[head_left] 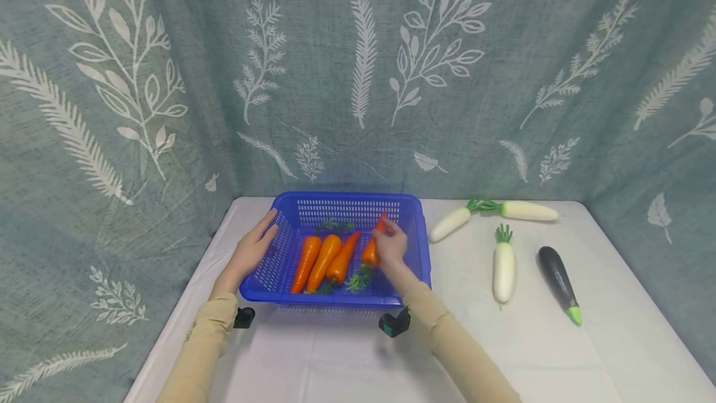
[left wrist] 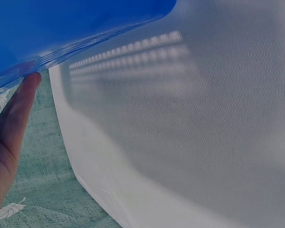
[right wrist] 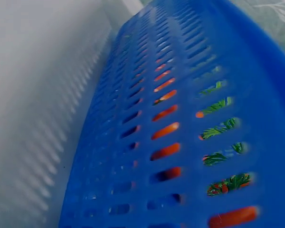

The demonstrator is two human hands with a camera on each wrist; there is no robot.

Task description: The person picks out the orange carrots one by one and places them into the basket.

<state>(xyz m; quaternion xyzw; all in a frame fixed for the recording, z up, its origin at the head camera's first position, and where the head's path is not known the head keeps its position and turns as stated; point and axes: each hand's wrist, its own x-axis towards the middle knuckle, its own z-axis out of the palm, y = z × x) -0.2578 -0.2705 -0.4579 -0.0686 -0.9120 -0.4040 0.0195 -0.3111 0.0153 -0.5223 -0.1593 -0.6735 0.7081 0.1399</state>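
Note:
A blue slotted plastic basket [head_left: 335,298] stands on the white table with several orange carrots inside. My right hand [head_left: 391,246] reaches into its right side and pinches a carrot [head_left: 370,255], whose green leaves point toward me. Left of it lie three more carrots, side by side: one [head_left: 306,264], a second [head_left: 325,262] and a third [head_left: 344,260]. Along the basket's left rim, my left hand [head_left: 250,252] rests with its fingers extended. The right wrist view sees only the basket's slotted wall [right wrist: 256,95], with orange and green through the slots; the right hand is out of that view.
Right of the basket lie a white radish [head_left: 450,224], another radish [head_left: 528,211] by the back edge, and a third radish [head_left: 504,270]. A dark eggplant [head_left: 556,275] is farther right. A green-grey leaf-patterned curtain [head_left: 335,79] hangs behind the table [head_left: 335,359].

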